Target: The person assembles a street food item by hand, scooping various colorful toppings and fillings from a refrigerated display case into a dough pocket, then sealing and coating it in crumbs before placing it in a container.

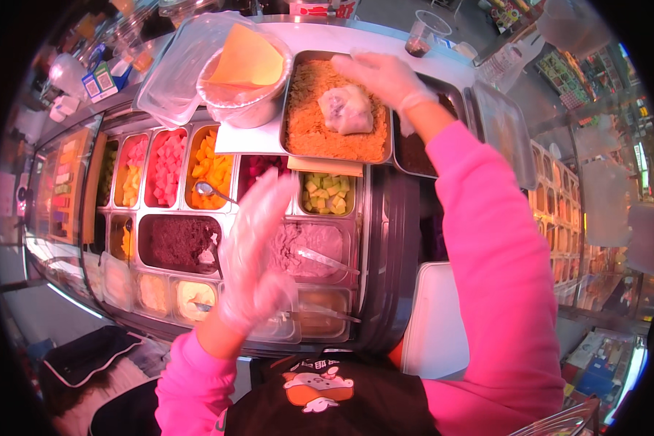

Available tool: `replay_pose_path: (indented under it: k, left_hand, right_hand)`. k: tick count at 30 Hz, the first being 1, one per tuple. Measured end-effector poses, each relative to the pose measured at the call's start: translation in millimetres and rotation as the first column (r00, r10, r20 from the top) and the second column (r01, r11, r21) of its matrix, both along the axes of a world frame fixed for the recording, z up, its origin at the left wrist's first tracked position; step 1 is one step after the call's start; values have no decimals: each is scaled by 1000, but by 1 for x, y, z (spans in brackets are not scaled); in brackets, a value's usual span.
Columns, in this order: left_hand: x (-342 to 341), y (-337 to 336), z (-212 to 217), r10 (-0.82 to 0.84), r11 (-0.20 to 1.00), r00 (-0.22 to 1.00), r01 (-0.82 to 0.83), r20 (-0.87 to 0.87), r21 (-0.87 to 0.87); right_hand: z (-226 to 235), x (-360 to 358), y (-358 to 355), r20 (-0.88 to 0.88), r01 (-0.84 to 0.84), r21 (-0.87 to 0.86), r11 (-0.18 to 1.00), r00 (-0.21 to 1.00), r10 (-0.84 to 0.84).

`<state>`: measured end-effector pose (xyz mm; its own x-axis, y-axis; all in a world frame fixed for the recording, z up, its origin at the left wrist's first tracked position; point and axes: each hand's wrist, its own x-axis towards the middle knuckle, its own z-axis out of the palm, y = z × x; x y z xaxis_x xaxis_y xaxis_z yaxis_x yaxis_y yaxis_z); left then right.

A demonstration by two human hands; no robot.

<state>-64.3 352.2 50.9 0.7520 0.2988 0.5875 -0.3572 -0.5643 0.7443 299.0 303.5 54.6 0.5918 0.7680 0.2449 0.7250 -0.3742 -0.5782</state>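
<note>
A soft, pale ball with a pinkish-purple tinge rests on orange-brown flakes in a metal tray. My right hand, in a clear plastic glove, is over the tray's far right corner, fingers stretched leftward just beyond the ball. Nothing shows in its grasp. My gloved left hand hovers above the food pans, fingers up and extended, palm turned inward, with nothing in it. It partly hides a pan of mauve paste and a pan of dark purple mash.
Fruit pans hold pink cubes, orange pieces with a spoon and green cubes. Behind stands a lined tub with orange paper. A tray of dark crumbs adjoins the flakes. A plastic cup stands farther back.
</note>
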Motion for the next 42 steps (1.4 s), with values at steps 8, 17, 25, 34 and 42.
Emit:
replay_pose_path:
  k: [8,17,25,34,42]
  left_hand:
    - [174,67,12,-80,928,869,-114,-489,-355]
    - [285,97,-3,261,960,459,-215,-849,180]
    - [286,109,-15,-87,843,644,-359,-760,-401]
    - [242,101,9,-209,964,887,258,-412,67]
    - [217,82,-12,10,952,759,-206,-651,-225]
  right_hand:
    - [16,35,9,-515,120,-434,893,780,-356]
    - [-8,41,59,-481,37,-610,791,776,-408]
    - [-9,31,34,-791,88,-187,978,578,-203]
    - [25,-11,2,-815,49,-210,976,543,-203]
    - [30,-47,-10,-744,291,-333,897,503,-440]
